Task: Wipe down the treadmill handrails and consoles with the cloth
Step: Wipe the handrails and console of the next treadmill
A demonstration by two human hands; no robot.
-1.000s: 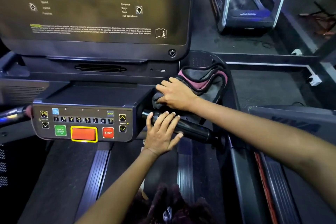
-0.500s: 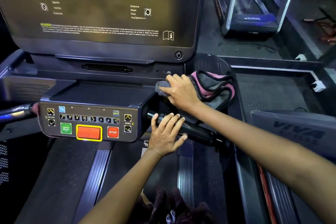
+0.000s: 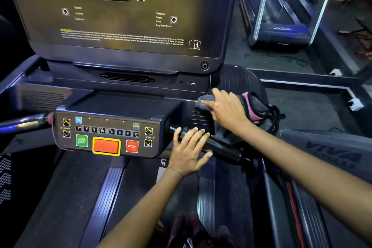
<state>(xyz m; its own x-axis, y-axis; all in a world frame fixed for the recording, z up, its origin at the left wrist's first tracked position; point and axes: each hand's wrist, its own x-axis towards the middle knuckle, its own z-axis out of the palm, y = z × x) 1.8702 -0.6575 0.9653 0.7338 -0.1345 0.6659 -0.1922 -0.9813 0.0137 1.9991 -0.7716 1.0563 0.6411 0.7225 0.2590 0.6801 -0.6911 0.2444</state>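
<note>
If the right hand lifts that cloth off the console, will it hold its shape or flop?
Probably flop: the cloth lies bunched in soft folds under the right hand, with its dark edge trailing loose. It looks light, so it should slide easily over the smooth console when pushed. A loose corner may drag or snag on the handgrip.

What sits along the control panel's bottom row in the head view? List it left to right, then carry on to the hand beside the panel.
Green quick start button → orange button with yellow border → red STOP button → speed arrow button → left hand resting on the black handgrip.
</note>
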